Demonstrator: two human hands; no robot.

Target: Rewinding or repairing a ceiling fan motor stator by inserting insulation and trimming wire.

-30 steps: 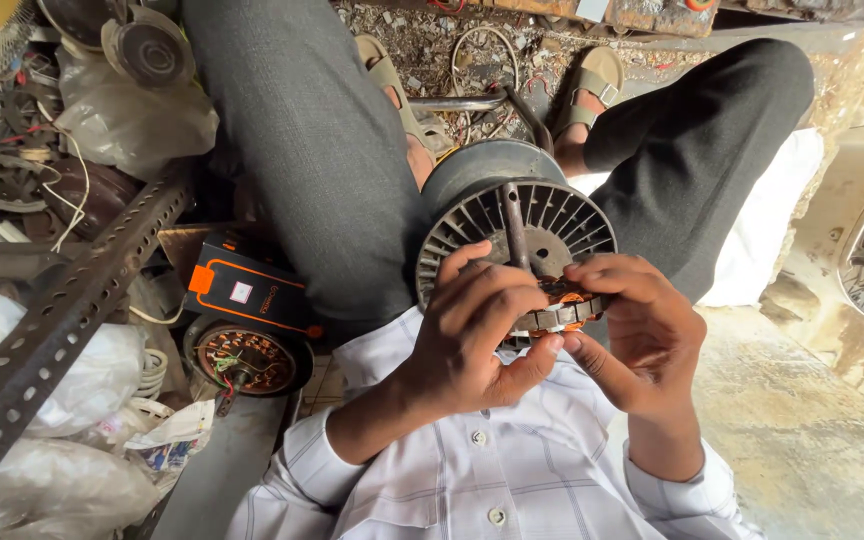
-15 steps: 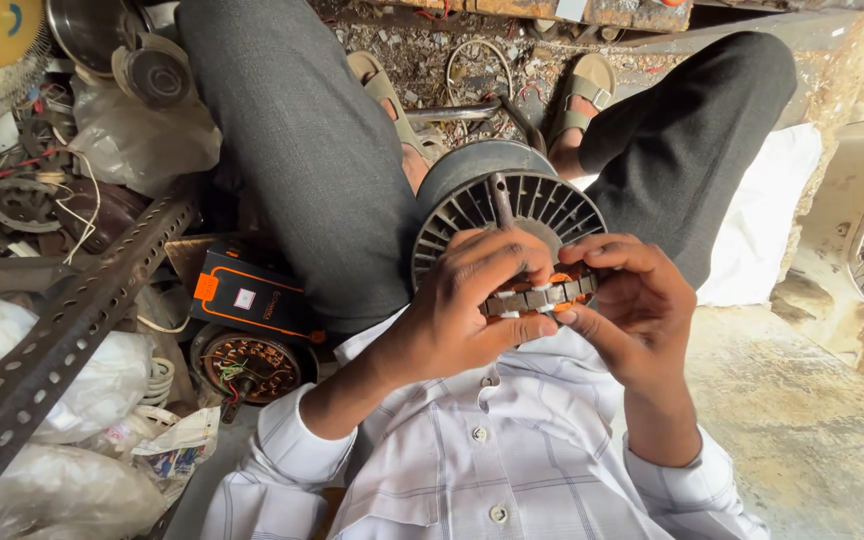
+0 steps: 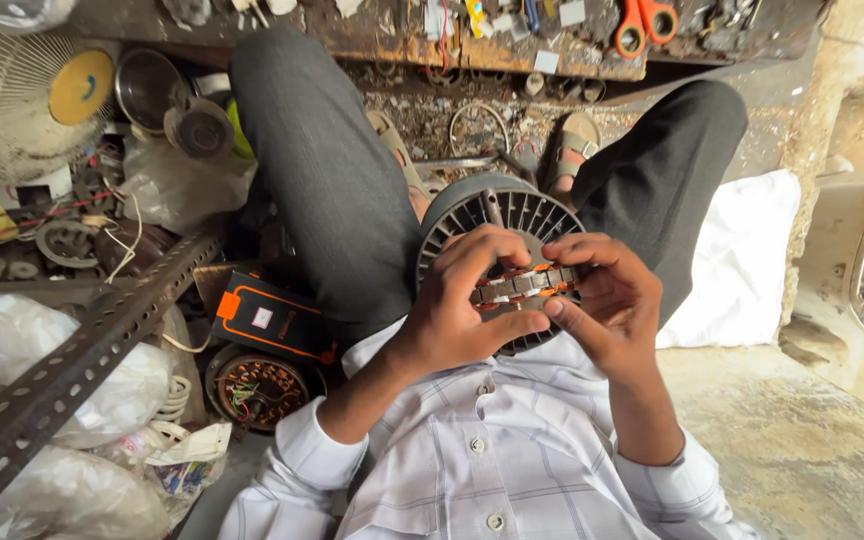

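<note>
Steel-and-copper stator ring [image 3: 524, 286] gripped in both hands over a finned motor housing.

Left hand [image 3: 462, 305] clasps the ring's left end, fingers curled over the top, thumb underneath. Right hand [image 3: 607, 300] grasps the right end likewise. Ring sits level, just above the round grey housing [image 3: 492, 215] that rests between the person's knees. Orange-and-black case [image 3: 274, 318] and a wound motor core [image 3: 257, 388] lie near the left sleeve; a perforated angle iron [image 3: 82, 365] runs beside them.
</note>
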